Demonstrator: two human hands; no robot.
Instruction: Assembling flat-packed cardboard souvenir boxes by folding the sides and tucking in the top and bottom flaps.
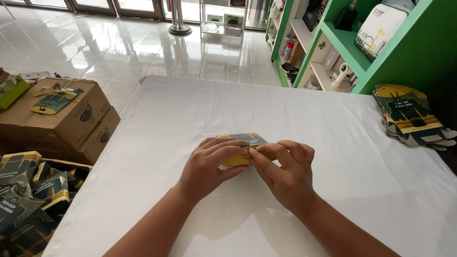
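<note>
A small yellow and dark green cardboard box lies on the white-covered table, near its middle. My left hand rests over the box's left side with the fingers curled across its top. My right hand presses on the box's right side, thumb and fingers pinching its near edge. Both hands hide most of the box; only its far top face shows.
A stack of flat, unfolded boxes sits at the table's right edge. Brown cartons stand on the floor at left, and an open carton of folded boxes at lower left. Green shelving rises behind the table.
</note>
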